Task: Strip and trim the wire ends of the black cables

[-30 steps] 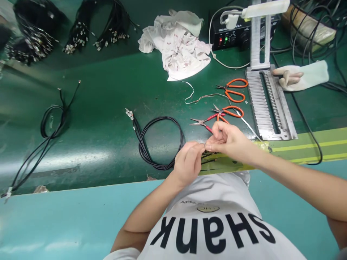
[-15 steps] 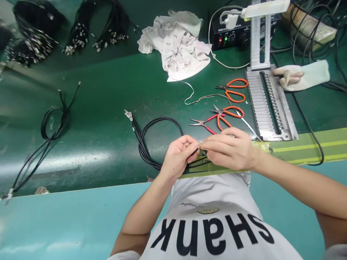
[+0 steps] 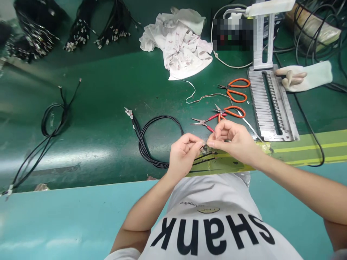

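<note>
My left hand (image 3: 183, 155) pinches the end of a black cable (image 3: 141, 146) between thumb and forefinger, close to the bench's front edge. My right hand (image 3: 234, 139) has thumb and forefinger pinched at the tip of that same end, its other fingers curled. The small bit between the fingertips is too tiny to make out. The cable lies looped to the left, with metal connectors (image 3: 129, 113) at its far end. Below my hands, other loose black cable ends (image 3: 207, 159) rest on yellow-green tape. Just beyond my right hand lie red-handled needle-nose pliers (image 3: 200, 122).
Two orange-handled cutters (image 3: 237, 94) lie beside a slotted metal fixture (image 3: 261, 104). A glove (image 3: 311, 76) rests right of it. Behind are a crumpled white cloth (image 3: 181, 50) and a pixelated box (image 3: 234, 34). More cables (image 3: 52, 133) lie left, with bundles (image 3: 80, 34) at the back.
My right hand's fingers have gone from stretched together to curled, with thumb and forefinger pinching. Both hands have shifted slightly, showing more of the loose cable ends beneath.
</note>
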Demonstrator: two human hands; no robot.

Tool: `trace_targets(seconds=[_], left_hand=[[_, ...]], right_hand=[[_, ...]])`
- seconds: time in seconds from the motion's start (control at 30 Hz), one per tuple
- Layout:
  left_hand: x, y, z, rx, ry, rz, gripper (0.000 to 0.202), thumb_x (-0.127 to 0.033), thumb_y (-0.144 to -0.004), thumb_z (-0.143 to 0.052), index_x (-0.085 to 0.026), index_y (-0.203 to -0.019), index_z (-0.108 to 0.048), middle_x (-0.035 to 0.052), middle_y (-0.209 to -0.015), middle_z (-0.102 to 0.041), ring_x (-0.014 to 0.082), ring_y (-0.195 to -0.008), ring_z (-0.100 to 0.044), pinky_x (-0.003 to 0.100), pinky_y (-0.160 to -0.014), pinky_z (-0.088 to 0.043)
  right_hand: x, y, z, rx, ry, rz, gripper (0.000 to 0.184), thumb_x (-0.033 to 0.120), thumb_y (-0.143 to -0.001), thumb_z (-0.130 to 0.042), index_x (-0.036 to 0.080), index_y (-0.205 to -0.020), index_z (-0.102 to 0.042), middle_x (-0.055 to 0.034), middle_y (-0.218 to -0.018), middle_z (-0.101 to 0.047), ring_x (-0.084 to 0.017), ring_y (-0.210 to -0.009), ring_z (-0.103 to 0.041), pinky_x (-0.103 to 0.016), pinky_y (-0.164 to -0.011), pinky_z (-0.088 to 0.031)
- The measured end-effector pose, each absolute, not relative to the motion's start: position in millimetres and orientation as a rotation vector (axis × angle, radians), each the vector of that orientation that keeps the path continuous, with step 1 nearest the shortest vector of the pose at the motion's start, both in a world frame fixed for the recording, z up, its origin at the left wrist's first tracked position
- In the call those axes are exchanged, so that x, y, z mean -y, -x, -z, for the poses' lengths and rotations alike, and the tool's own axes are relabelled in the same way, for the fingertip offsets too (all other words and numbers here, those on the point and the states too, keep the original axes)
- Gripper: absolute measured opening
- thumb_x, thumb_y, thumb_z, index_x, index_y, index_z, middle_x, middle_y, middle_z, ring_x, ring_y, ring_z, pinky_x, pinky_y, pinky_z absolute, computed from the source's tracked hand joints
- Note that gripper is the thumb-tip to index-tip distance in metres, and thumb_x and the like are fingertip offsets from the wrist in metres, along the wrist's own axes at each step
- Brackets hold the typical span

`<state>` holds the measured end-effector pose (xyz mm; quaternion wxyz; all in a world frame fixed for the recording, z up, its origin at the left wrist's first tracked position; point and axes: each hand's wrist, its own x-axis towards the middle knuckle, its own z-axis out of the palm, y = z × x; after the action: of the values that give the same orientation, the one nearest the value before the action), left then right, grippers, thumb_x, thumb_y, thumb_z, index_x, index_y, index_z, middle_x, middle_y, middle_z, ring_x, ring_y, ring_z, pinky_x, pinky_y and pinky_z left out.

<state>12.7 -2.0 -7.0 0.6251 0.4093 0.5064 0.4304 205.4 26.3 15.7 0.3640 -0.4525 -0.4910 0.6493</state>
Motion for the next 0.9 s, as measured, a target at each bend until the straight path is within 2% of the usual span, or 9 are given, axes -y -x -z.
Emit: trace_targets(seconds=[0.1,0.2,0.27,0.37,0.5,0.63,0.8,0.9], left_hand=[[-4,-8,5,-1.166,-0.837,-1.028,0.026,-0.036,-0.080,-0.079,-0.014,-0.081,-0.065,0.0002,-0.066,-0.060,0.0039,-0.048,-0.043,0.016,-0.044,-0.029],[-5,-6,5,-1.140,-0.835,-1.016,0.025,-0.035,-0.081,-0.078,-0.014,-0.082,-0.065,0.0009,-0.068,-0.061,0.0037,-0.049,-0.044,0.015,-0.044,-0.029],[-3,-6,5,-1.136,-0.846,-1.005,0.026,-0.036,-0.082,-0.078,-0.014,-0.082,-0.065,0.0011,-0.069,-0.061,0.0040,-0.050,-0.045,0.015,-0.045,-0.031],[-1,-7,4,-1.133,-0.854,-0.992,0.027,-0.037,-0.083,-0.077,-0.013,-0.083,-0.065,0.0010,-0.068,-0.061,0.0041,-0.051,-0.045,0.015,-0.046,-0.032],[0,-7,4,-1.121,-0.851,-0.981,0.027,-0.036,-0.082,-0.078,-0.013,-0.083,-0.065,0.0008,-0.068,-0.061,0.0038,-0.050,-0.044,0.015,-0.045,-0.031],[0,-7,5,-1.114,-0.840,-0.970,0.026,-0.035,-0.082,-0.079,-0.013,-0.083,-0.065,0.0001,-0.066,-0.060,0.0032,-0.049,-0.044,0.014,-0.045,-0.031],[0,-12,5,-1.159,-0.836,-0.978,0.028,-0.035,-0.078,-0.081,-0.013,-0.081,-0.066,-0.0010,-0.062,-0.058,0.0036,-0.049,-0.045,0.014,-0.045,-0.032],[0,-10,5,-1.200,-0.830,-0.997,0.027,-0.036,-0.077,-0.082,-0.013,-0.079,-0.066,0.0000,-0.064,-0.059,0.0049,-0.052,-0.048,0.015,-0.047,-0.036]], right_hand=[[-27,-212,-21,1.489,1.197,-1.328,0.023,0.023,-0.083,-0.075,0.022,-0.080,-0.052,-0.0005,-0.080,-0.067,-0.016,-0.077,-0.065,-0.029,-0.072,-0.052],[-25,-214,-22,1.762,1.171,-1.061,0.013,0.019,-0.087,-0.070,0.022,-0.089,-0.058,-0.0011,-0.089,-0.070,-0.016,-0.082,-0.067,-0.030,-0.075,-0.052],[-23,-212,-20,1.921,1.113,-0.947,0.013,0.018,-0.088,-0.069,0.023,-0.095,-0.059,-0.0020,-0.096,-0.071,-0.017,-0.086,-0.068,-0.030,-0.077,-0.052],[-22,-207,-19,2.041,1.044,-0.832,0.015,0.017,-0.089,-0.068,0.023,-0.096,-0.056,-0.0017,-0.095,-0.072,-0.018,-0.085,-0.069,-0.032,-0.078,-0.051],[-24,-205,-20,2.118,0.988,-0.778,0.018,0.008,-0.089,-0.060,0.024,-0.093,-0.051,-0.0001,-0.090,-0.072,-0.016,-0.078,-0.068,-0.032,-0.077,-0.048],[-25,-207,-20,2.247,0.938,-0.753,0.023,0.002,-0.085,-0.052,0.024,-0.090,-0.047,-0.0012,-0.093,-0.072,-0.017,-0.082,-0.068,-0.031,-0.076,-0.046],[-20,-203,-14,2.331,0.977,-0.590,0.022,0.002,-0.086,-0.047,0.023,-0.086,-0.042,-0.0032,-0.093,-0.072,-0.019,-0.085,-0.068,-0.033,-0.079,-0.044],[-21,-208,-11,2.319,1.102,-0.434,0.021,0.003,-0.086,-0.048,0.023,-0.086,-0.043,-0.0041,-0.090,-0.071,-0.020,-0.081,-0.067,-0.034,-0.076,-0.044]])
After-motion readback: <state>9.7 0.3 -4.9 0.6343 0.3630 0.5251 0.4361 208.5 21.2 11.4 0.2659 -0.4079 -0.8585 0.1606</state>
